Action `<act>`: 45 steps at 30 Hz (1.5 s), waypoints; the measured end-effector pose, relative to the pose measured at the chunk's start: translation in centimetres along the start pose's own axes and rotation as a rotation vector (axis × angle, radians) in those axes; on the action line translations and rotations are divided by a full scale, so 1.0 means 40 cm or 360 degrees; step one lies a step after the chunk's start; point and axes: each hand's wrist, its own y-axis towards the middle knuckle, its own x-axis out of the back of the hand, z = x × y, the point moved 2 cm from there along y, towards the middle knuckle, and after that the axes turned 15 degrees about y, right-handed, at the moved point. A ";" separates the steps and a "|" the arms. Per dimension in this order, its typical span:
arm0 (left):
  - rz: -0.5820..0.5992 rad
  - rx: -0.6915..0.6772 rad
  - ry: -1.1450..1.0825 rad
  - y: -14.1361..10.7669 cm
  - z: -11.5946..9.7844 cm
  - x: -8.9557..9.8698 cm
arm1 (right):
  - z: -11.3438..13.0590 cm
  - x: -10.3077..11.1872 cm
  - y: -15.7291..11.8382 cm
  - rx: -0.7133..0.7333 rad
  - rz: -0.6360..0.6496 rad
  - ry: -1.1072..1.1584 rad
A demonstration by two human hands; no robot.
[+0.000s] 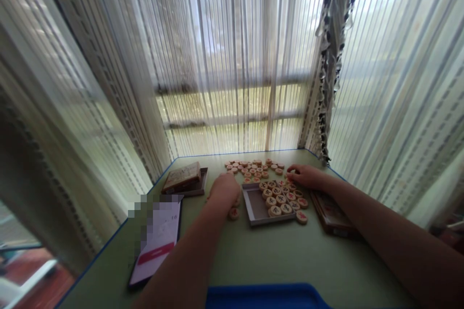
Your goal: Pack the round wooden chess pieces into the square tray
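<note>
My left hand (225,187) reaches down over a few Chinese chess pieces left of an open shallow box (256,204). Its fingers are mostly hidden behind the back of the hand; a red-marked piece (234,213) lies just below it. Beyond the box's right back corner, my right hand (303,175) has its fingers curled round a Chinese chess piece (289,175) that shows only in part. Stacked round pieces with dark characters (275,200) fill the right part of the box. Red-marked pieces (291,196) lie along its right side.
More loose pieces (253,169) are scattered at the back of the green table (253,256). At the left lie a box with its lid askew (183,177) and a phone (159,241). A brown box (331,215) sits under my right forearm; a blue tray (264,294) is in front.
</note>
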 end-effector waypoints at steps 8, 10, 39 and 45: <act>0.0224 -0.0094 0.0117 0.010 0.062 0.012 | -0.001 0.000 0.001 0.0026 0.0004 0.0006; 0.0250 -0.0123 0.0109 0.003 0.062 0.022 | 0.000 0.000 0.001 0.0009 0.0005 0.0005; 0.0033 -0.0096 0.0150 0.019 0.035 0.001 | -0.002 0.000 0.003 0.0007 0.0004 -0.0012; -0.0023 -0.0040 0.0044 0.024 0.038 -0.006 | 0.003 0.002 0.000 0.0013 0.0006 -0.0008</act>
